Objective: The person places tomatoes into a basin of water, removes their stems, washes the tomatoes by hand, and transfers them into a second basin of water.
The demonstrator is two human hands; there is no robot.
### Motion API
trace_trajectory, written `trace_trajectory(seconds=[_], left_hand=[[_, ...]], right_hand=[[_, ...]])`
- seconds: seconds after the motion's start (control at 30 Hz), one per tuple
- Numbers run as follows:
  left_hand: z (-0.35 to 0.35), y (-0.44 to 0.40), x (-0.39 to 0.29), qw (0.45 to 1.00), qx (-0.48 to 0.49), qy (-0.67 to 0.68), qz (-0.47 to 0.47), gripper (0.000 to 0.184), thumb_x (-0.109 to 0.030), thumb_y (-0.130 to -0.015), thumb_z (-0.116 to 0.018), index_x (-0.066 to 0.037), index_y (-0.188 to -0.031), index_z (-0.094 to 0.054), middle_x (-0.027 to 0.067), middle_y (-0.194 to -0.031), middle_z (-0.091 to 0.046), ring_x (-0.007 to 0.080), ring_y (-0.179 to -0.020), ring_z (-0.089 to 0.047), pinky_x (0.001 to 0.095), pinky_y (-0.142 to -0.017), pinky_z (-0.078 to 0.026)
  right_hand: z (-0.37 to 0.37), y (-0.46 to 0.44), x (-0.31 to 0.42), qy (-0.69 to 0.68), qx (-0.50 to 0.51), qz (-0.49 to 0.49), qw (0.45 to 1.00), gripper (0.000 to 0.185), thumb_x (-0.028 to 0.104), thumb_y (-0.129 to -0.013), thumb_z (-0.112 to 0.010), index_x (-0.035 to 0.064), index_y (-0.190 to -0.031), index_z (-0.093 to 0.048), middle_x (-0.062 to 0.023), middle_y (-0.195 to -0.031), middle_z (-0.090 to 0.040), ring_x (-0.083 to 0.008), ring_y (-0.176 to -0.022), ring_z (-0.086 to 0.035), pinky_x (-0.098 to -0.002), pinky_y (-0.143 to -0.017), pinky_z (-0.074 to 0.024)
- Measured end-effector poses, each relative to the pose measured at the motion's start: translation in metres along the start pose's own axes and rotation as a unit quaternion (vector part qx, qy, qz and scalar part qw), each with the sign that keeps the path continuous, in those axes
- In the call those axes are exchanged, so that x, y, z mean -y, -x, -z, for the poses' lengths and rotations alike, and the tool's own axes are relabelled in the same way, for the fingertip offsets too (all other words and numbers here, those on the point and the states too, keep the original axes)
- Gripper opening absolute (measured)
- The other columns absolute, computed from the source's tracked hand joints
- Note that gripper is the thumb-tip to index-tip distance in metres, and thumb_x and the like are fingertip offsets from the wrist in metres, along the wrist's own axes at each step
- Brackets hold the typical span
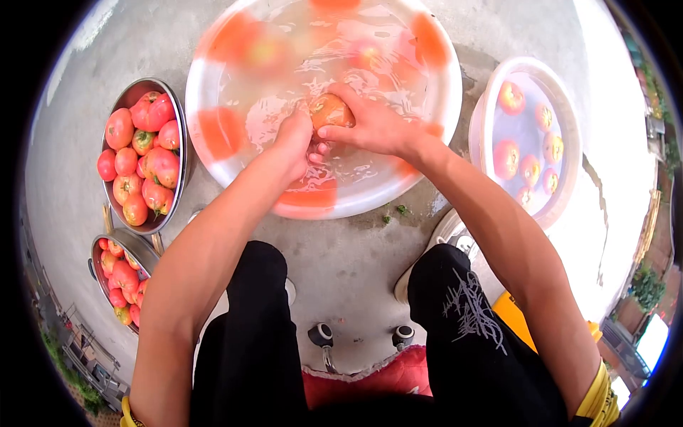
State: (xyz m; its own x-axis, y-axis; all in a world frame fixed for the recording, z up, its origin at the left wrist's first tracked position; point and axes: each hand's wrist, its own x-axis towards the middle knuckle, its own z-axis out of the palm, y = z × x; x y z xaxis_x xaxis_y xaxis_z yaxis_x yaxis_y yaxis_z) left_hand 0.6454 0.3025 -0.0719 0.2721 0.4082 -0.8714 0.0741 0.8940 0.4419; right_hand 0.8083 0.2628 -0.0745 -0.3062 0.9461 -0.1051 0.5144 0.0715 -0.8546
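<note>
Between my two hands is an orange-red tomato (331, 112), held just over the water in a large white basin (194, 117). My right hand (373, 127) is closed on its right side, with the thumb across the front. From the left, my left hand (295, 139) presses against the same tomato; its curled fingers show below, partly hidden at the water. The basin has blurred orange-red patches around its side, and pale red shapes lie under the rippling water.
On the left stand a metal bowl (184, 153) heaped with tomatoes and a metal pot (147, 250) of more tomatoes. A pale tub (478, 132) at right holds several tomatoes in water. Green leaf scraps (402, 209) lie on the concrete floor (341, 267). My knees flank a red cushioned seat (384, 377).
</note>
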Motion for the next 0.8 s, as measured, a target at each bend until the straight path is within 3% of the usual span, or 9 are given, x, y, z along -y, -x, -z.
trace_trajectory(seconds=[0.03, 0.13, 0.23, 0.3, 0.4, 0.6, 0.67, 0.73, 0.8], left_hand=[[-0.001, 0.002, 0.000, 1.000, -0.013, -0.011, 0.002, 0.044, -0.047, -0.102, -0.025, -0.013, -0.105, -0.053, 0.0012, -0.069, -0.053, 0.0115, -0.049, -0.045, 0.0235, -0.038, -0.030], [0.000, 0.003, 0.001, 0.998, -0.043, -0.046, -0.015, 0.046, -0.048, -0.102, -0.025, -0.013, -0.105, -0.055, 0.0002, -0.066, -0.055, 0.0129, -0.048, -0.047, 0.0256, -0.041, -0.034], [0.000, 0.003, 0.004, 0.984, -0.029, -0.151, -0.085, 0.048, -0.050, -0.101, -0.027, -0.012, -0.114, -0.054, 0.0052, -0.082, -0.062, 0.0182, -0.065, -0.060, 0.0305, -0.050, -0.046], [-0.016, 0.019, -0.002, 0.988, -0.016, -0.072, -0.136, 0.044, -0.044, -0.102, -0.031, -0.010, -0.122, -0.050, 0.0107, -0.105, -0.062, 0.0243, -0.092, -0.065, 0.0386, -0.066, -0.055], [-0.007, -0.013, 0.013, 0.961, 0.044, -0.018, -0.273, 0.042, -0.034, -0.103, -0.030, -0.003, -0.124, -0.049, 0.0143, -0.115, -0.060, 0.0252, -0.101, -0.063, 0.0371, -0.068, -0.059], [-0.008, 0.005, 0.002, 0.988, -0.032, 0.005, -0.154, 0.042, -0.030, -0.102, -0.031, 0.001, -0.124, -0.047, 0.0192, -0.114, -0.059, 0.0302, -0.094, -0.066, 0.0427, -0.072, -0.061], [-0.006, 0.013, -0.001, 0.993, -0.021, -0.006, -0.115, 0.044, -0.033, -0.102, -0.031, 0.002, -0.122, -0.049, 0.0202, -0.113, -0.059, 0.0301, -0.092, -0.066, 0.0416, -0.069, -0.061], [-0.007, 0.016, -0.003, 0.997, -0.007, -0.019, -0.074, 0.046, -0.035, -0.102, -0.032, 0.002, -0.121, -0.051, 0.0212, -0.112, -0.059, 0.0299, -0.091, -0.067, 0.0406, -0.067, -0.061], [-0.008, 0.016, -0.005, 0.976, -0.109, -0.135, -0.131, 0.052, -0.043, -0.099, -0.038, 0.003, -0.117, -0.054, 0.0219, -0.114, -0.060, 0.0321, -0.096, -0.066, 0.0435, -0.075, -0.058]], right_hand=[[0.004, 0.000, 0.005, -0.017, 0.037, -0.073, 0.997, 0.070, 0.047, -0.088, -0.064, 0.0035, -0.137, -0.038, -0.0230, -0.112, -0.063, -0.0339, -0.099, -0.064, -0.0409, -0.086, -0.0487], [0.012, 0.002, 0.013, -0.009, 0.064, -0.090, 0.994, 0.071, 0.051, -0.090, -0.061, 0.0030, -0.137, -0.038, -0.0228, -0.107, -0.064, -0.0335, -0.099, -0.063, -0.0417, -0.086, -0.0479], [0.012, -0.002, 0.017, 0.066, 0.053, -0.158, 0.984, 0.068, 0.055, -0.091, -0.056, 0.0027, -0.133, -0.045, -0.0216, -0.102, -0.065, -0.0319, -0.095, -0.064, -0.0405, -0.084, -0.0487], [0.016, -0.004, 0.017, 0.018, 0.043, -0.187, 0.981, 0.071, 0.059, -0.090, -0.054, 0.0024, -0.132, -0.048, -0.0239, -0.107, -0.064, -0.0348, -0.102, -0.062, -0.0412, -0.088, -0.0480], [0.019, -0.001, 0.019, -0.077, 0.019, -0.225, 0.971, 0.070, 0.061, -0.089, -0.052, 0.0039, -0.128, -0.055, -0.0236, -0.116, -0.064, -0.0368, -0.110, -0.060, -0.0408, -0.094, -0.0472], [0.008, -0.001, 0.012, -0.007, -0.006, -0.117, 0.993, 0.060, 0.054, -0.090, -0.058, 0.0099, -0.130, -0.054, -0.0175, -0.115, -0.064, -0.0316, -0.109, -0.061, -0.0370, -0.098, -0.0462], [0.004, -0.004, 0.006, 0.038, -0.020, 0.003, 0.999, 0.058, 0.051, -0.089, -0.060, 0.0105, -0.130, -0.055, -0.0177, -0.114, -0.064, -0.0322, -0.107, -0.061, -0.0379, -0.095, -0.0465], [0.008, -0.002, 0.008, 0.007, 0.022, -0.045, 0.999, 0.056, 0.050, -0.090, -0.060, 0.0100, -0.129, -0.055, -0.0177, -0.113, -0.064, -0.0321, -0.106, -0.061, -0.0381, -0.094, -0.0465], [0.012, -0.001, 0.017, -0.024, 0.065, -0.093, 0.993, 0.055, 0.050, -0.090, -0.060, 0.0095, -0.128, -0.056, -0.0177, -0.113, -0.064, -0.0320, -0.105, -0.060, -0.0384, -0.092, -0.0466]])
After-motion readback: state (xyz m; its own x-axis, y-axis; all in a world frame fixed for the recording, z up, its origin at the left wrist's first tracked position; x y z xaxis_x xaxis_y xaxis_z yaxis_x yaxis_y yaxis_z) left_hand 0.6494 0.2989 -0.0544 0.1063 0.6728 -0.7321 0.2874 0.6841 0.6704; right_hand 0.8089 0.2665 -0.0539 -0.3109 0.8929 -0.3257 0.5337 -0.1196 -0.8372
